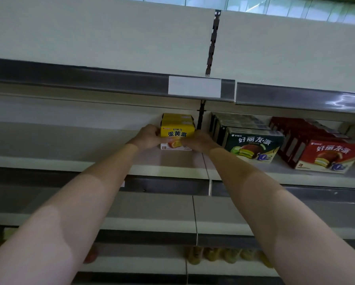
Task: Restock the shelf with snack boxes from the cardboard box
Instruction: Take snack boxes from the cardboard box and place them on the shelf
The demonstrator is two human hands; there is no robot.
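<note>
The shelf, a pale board with a grey price rail along its front edge, is seen running across the middle of the view, with another shelf above it and two more below. A blank white label holder is clipped to the rail of the upper shelf. On the right-hand section, a row of red snack boxes is lined up front to back, and a row of dark green snack boxes is set just beside it to the left. Beyond a black upright bracket, at the right end of the left section, a yellow snack box is held at the front of the shelf, with at least one more yellow box directly behind it. The yellow snack box is gripped on its left side by the left hand and on its right side by the right hand, the fingers of both being curled round its lower front edge. Blurred jars are seen on the lowest shelf.
</note>
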